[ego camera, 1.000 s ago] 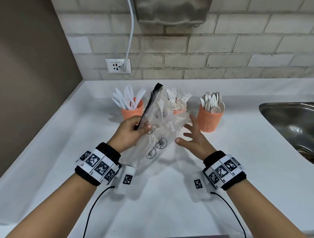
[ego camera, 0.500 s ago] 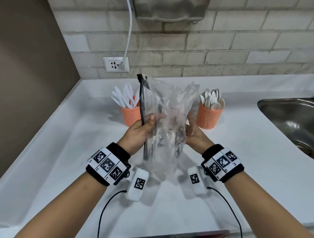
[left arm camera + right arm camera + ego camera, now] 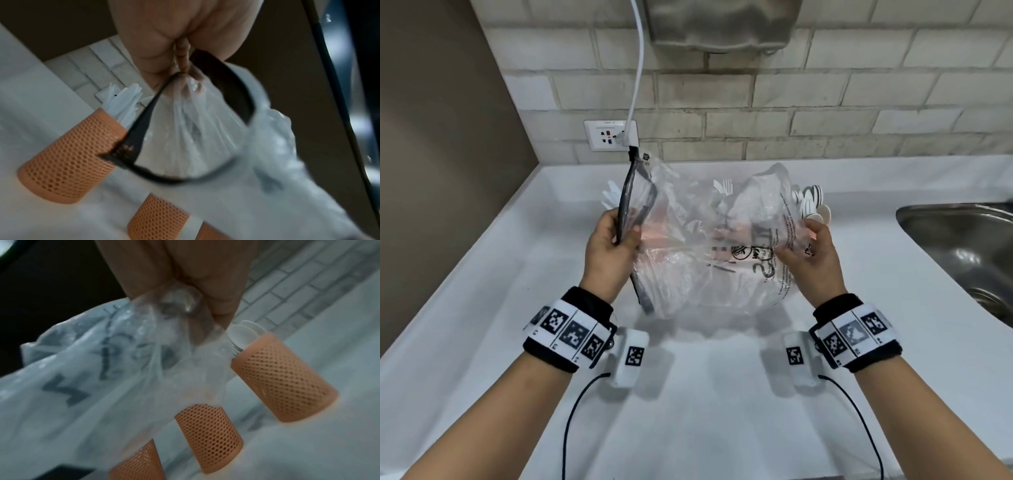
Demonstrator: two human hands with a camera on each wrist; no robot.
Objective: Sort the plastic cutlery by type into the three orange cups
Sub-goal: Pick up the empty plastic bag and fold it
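Observation:
I hold a clear plastic bag [image 3: 705, 253] stretched above the white counter. My left hand [image 3: 625, 233] grips its black zip strip [image 3: 628, 202]. My right hand [image 3: 796, 240] pinches the opposite crumpled end. The bag hides most of the three orange mesh cups behind it. White knives [image 3: 609, 197], forks [image 3: 724, 186] and spoons [image 3: 811, 205] poke up past it. The left wrist view shows the knife cup [image 3: 68, 159] and the middle cup [image 3: 158, 219] under the bag [image 3: 195, 129]. In the right wrist view stand the spoon cup [image 3: 283, 379] and the middle cup [image 3: 209, 438].
A steel sink [image 3: 962, 246] is set into the counter [image 3: 688, 394] at the right. On the brick back wall hang a socket [image 3: 609, 135] with a white cable and a metal unit [image 3: 722, 24]. A brown wall closes the left side.
My right hand, open beside the bag one second ago, has taken hold of it and pulled to the right. The bag rose and now hangs spread wide between both hands.

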